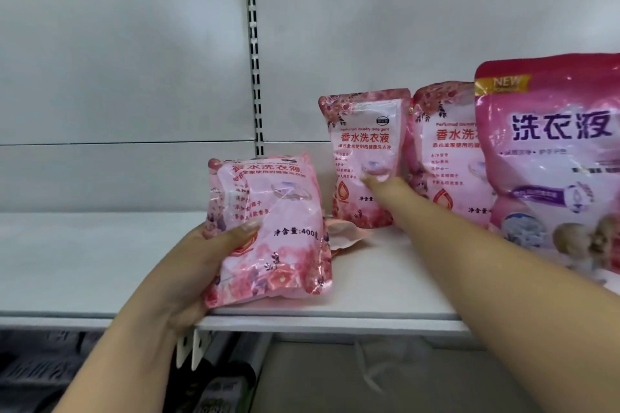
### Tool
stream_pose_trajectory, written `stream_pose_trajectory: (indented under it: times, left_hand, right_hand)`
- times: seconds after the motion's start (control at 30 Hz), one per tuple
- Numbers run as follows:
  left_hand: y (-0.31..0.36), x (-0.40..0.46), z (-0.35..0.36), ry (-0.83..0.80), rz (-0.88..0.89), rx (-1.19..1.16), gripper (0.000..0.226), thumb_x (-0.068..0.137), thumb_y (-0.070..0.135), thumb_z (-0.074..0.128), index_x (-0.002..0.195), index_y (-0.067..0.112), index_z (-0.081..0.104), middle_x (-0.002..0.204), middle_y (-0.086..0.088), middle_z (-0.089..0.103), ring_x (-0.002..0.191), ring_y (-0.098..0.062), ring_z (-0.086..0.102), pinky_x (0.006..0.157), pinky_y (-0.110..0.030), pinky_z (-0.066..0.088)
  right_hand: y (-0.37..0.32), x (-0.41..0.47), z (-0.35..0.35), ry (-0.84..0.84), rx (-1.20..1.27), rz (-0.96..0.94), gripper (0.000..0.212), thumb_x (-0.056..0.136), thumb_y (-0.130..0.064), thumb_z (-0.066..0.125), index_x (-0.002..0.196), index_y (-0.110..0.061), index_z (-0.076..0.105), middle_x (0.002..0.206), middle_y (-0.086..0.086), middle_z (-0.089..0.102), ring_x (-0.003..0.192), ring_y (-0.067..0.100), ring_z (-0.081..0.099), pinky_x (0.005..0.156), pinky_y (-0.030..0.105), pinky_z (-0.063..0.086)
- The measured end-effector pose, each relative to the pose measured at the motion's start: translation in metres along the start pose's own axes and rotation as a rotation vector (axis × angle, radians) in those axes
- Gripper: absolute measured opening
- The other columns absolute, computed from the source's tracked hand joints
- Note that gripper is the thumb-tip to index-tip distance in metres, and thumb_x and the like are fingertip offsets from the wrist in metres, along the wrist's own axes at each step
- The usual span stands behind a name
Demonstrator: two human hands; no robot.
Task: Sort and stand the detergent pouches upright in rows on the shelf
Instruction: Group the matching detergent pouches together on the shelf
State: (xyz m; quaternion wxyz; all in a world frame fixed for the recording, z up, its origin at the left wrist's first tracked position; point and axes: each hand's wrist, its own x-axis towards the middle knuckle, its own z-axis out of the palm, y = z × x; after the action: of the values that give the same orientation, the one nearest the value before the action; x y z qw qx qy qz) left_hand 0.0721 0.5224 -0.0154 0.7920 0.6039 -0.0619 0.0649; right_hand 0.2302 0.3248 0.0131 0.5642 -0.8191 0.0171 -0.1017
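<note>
My left hand [204, 261] grips a small pink floral detergent pouch [271, 228] and holds it tilted back over the front of the white shelf [100, 255]. My right hand [389, 191] reaches to the back and clasps a second small pink pouch [365, 144] that stands upright near the rear wall. A third small pouch [443, 151] stands upright just right of it, partly hidden. A large pink pouch [553, 157] marked NEW stands at the front right. A crumpled pink pouch corner [345, 235] lies flat behind the held pouch.
The shelf's left half holds nothing visible. A slotted upright rail [255, 54] divides the white back panels. Below the shelf edge [335, 322] are shelf brackets [191, 349] and dark items at the lower left.
</note>
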Motion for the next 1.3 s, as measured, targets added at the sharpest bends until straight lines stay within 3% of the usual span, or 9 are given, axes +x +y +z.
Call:
stream_pose_trajectory:
  times: [0.2,0.3,0.43,0.57,0.67,0.73,0.83,0.97,1.3]
  left_hand:
    - [-0.002,-0.005,0.002,-0.029,0.041,0.002,0.03,0.066,0.014,0.06,0.094,0.005,0.062,0.076,-0.014,0.073,0.06,-0.024,0.07,0.049,-0.031,0.056]
    - [0.0,-0.006,-0.002,-0.032,0.117,0.042,0.034,0.062,0.022,0.069,0.093,0.007,0.066,0.076,-0.011,0.073,0.064,-0.022,0.071,0.049,-0.028,0.055]
    - [-0.005,-0.013,0.0,-0.005,0.323,0.28,0.051,0.042,0.057,0.083,0.078,0.022,0.072,0.076,0.001,0.074,0.072,-0.018,0.07,0.056,-0.024,0.055]
    - [0.006,-0.019,0.025,-0.007,0.523,0.368,0.027,0.071,0.041,0.07,0.089,0.026,0.058,0.066,0.014,0.069,0.057,0.0,0.064,0.046,-0.01,0.045]
    - [0.011,-0.009,0.033,-0.015,0.625,0.339,0.05,0.075,0.054,0.054,0.121,0.032,0.051,0.1,0.017,0.066,0.092,0.001,0.063,0.076,-0.019,0.05]
    - [0.009,-0.001,0.031,0.05,0.624,0.686,0.058,0.08,0.061,0.05,0.13,0.033,0.046,0.113,0.027,0.054,0.105,0.006,0.052,0.093,-0.022,0.037]
    - [0.008,0.019,0.033,0.026,0.634,1.329,0.059,0.084,0.056,0.047,0.137,0.03,0.04,0.142,0.01,0.04,0.132,-0.008,0.029,0.105,-0.027,0.023]
    - [0.001,0.05,0.04,-0.157,0.389,1.738,0.061,0.086,0.063,0.035,0.142,0.039,0.027,0.151,0.003,0.026,0.14,-0.019,0.015,0.112,-0.042,0.021]
    - [0.008,0.042,-0.012,-0.185,0.576,1.578,0.023,0.088,0.021,0.059,0.107,0.028,0.069,0.131,-0.001,0.054,0.109,-0.011,0.055,0.08,-0.009,0.031]
  right_hand:
    - [-0.029,-0.058,-0.009,-0.062,-0.331,-0.069,0.045,0.097,-0.033,0.038,0.128,-0.002,0.046,0.132,0.017,0.05,0.12,0.031,0.047,0.095,0.033,0.039]
    - [-0.047,-0.094,-0.002,-0.232,0.096,-0.134,0.057,0.09,-0.054,0.042,0.122,-0.008,0.051,0.124,0.012,0.057,0.111,0.027,0.053,0.098,0.035,0.039]
    - [-0.056,-0.126,0.017,-0.521,0.518,-0.073,0.048,0.077,-0.038,0.067,0.115,-0.009,0.059,0.107,0.012,0.068,0.093,0.029,0.065,0.087,0.044,0.052]
    - [-0.063,-0.136,-0.002,-0.289,0.634,-0.283,0.041,0.072,-0.02,0.075,0.107,-0.006,0.059,0.094,0.007,0.071,0.085,0.023,0.069,0.08,0.043,0.056]
    - [-0.075,-0.141,-0.035,-0.022,0.57,-0.576,0.017,0.074,-0.016,0.074,0.081,-0.017,0.059,0.069,-0.006,0.069,0.062,0.004,0.067,0.061,0.022,0.055]
    - [-0.077,-0.141,-0.05,0.136,0.444,-0.665,0.017,0.075,-0.021,0.073,0.083,-0.021,0.058,0.081,-0.006,0.068,0.073,0.007,0.068,0.069,0.026,0.056]
    - [-0.063,-0.131,-0.057,0.276,0.339,-0.613,0.025,0.079,-0.026,0.069,0.099,-0.018,0.058,0.092,-0.008,0.065,0.085,0.009,0.066,0.077,0.027,0.054]
    - [-0.023,-0.112,-0.044,0.311,0.299,-0.502,0.035,0.083,-0.027,0.065,0.114,-0.016,0.053,0.108,-0.005,0.063,0.101,0.016,0.062,0.081,0.029,0.054]
    - [-0.008,-0.073,-0.042,0.341,0.333,-0.438,0.061,0.083,-0.033,0.064,0.135,-0.011,0.039,0.135,0.004,0.05,0.123,0.021,0.047,0.1,0.028,0.038]
